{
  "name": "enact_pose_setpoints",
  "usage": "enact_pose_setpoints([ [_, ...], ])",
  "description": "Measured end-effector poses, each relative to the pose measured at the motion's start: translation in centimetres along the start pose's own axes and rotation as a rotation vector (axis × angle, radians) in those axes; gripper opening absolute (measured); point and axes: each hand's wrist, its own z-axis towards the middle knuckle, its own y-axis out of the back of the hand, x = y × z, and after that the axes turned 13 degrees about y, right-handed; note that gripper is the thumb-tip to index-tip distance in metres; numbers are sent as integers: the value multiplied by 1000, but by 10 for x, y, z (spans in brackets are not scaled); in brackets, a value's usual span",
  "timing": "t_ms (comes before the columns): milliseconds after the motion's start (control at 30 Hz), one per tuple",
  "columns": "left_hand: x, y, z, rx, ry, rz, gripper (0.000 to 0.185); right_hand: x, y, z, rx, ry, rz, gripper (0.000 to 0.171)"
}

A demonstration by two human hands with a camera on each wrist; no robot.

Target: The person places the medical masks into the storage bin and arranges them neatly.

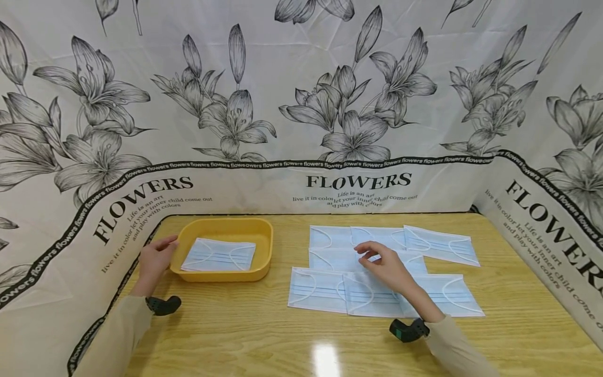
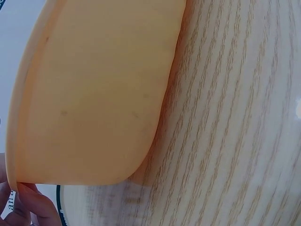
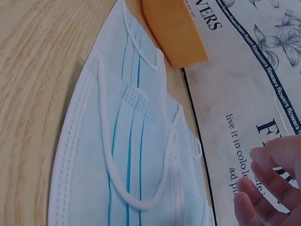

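Note:
My left hand [image 1: 156,263] pinches the left rim of a yellow plastic basin [image 1: 221,276], thumb outside the rim in the left wrist view. A light blue disposable face mask [image 1: 218,255] lies flat inside it. To the right, my right hand [image 1: 388,268] hovers over several more face masks laid out in overlapping rows, its fingers loosely bent and nothing between them. Below it are a front-row mask [image 1: 317,290] and a middle-row mask [image 1: 330,259]. White ear loops show on the masks. In the right wrist view, the bent fingers [image 3: 263,188] are beside the masks.
A wood-grain table [image 1: 264,335] carries everything. White cloth printed with flowers and lettering [image 1: 254,188] rises behind the table and along both sides. Another mask [image 1: 443,245] lies at an angle at the back right of the rows. Each wrist wears a dark camera mount [image 1: 409,331].

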Motion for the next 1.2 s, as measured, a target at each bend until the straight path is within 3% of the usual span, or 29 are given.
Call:
enact_pose_setpoints([
  [467, -3, -3, -1, 8, -2, -11, 40, -20, 31, -26, -13, 10, -77, 23],
  [800, -4, -3, -2, 2, -25, -9, 40, -35, 56, -49, -6, 67, -123, 24],
  [1200, 2, 3, -7, -6, -42, 37, 44, -49, 76, -67, -19, 65, -100, 28],
])
